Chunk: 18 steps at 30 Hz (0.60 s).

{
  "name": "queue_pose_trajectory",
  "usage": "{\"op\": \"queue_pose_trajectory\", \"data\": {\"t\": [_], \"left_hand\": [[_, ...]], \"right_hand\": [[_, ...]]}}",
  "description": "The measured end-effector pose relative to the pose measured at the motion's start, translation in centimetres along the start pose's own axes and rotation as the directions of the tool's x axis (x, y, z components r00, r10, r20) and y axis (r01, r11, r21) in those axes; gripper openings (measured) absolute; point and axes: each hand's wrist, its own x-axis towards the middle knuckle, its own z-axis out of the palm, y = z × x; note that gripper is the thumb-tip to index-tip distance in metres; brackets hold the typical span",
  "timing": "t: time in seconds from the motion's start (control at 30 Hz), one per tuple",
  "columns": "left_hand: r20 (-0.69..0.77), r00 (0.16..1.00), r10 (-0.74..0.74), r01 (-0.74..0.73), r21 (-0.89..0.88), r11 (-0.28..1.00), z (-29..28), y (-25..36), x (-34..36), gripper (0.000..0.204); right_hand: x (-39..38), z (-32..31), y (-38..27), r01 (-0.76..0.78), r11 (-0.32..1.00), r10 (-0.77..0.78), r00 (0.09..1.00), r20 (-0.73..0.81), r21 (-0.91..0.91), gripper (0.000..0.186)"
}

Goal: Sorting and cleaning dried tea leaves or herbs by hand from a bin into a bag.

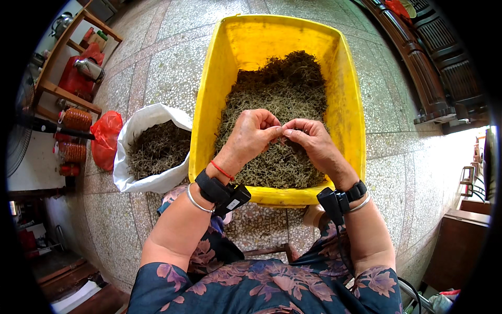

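A big yellow plastic tub [355, 110] stands on the floor in front of me, holding a heap of dried plant sprigs [272, 99], greenish-grey with a darker brown mound at the far end. Over this heap my left hand [252, 132] and my right hand [312, 141] meet fingertip to fingertip. Both are closed in a pinch, thumb against finger. Whatever sits between the fingertips is too small to make out. To the left of the tub, a white woven sack [128, 172] with its rim rolled down contains darker dried sprigs [159, 149].
A red plastic bag [107, 138] lies left of the sack. Beyond it are a wooden shelf frame [70, 97], jars with red lids [76, 119], a metal flask [90, 69] and a fan [21, 125]. Dark wooden furniture [418, 63] stands at far right, a brown cabinet [455, 251] at near right.
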Motion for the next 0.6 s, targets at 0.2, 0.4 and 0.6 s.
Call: {"op": "queue_pose_trajectory", "data": {"t": [0.2,0.4,0.6], "left_hand": [[-0.012,0.995,0.097,-0.094,0.149,0.984,0.7,-0.6,0.2,0.013],[-0.027,0.974,0.225,-0.197,0.387,0.901,0.6,-1.2,0.4,0.016],[-0.046,0.97,0.239,-0.2,0.411,0.889,0.5,-1.0,0.6,0.013]], "right_hand": [[0.0,-0.3,-0.3,0.006,0.999,-0.005,1.0,0.014,-0.05,0.015],[0.2,-0.5,0.3,-0.015,1.0,0.015,1.0,-0.027,0.013,0.016],[0.7,-0.7,0.0,0.001,0.995,-0.003,1.0,-0.021,-0.101,0.015]]}}
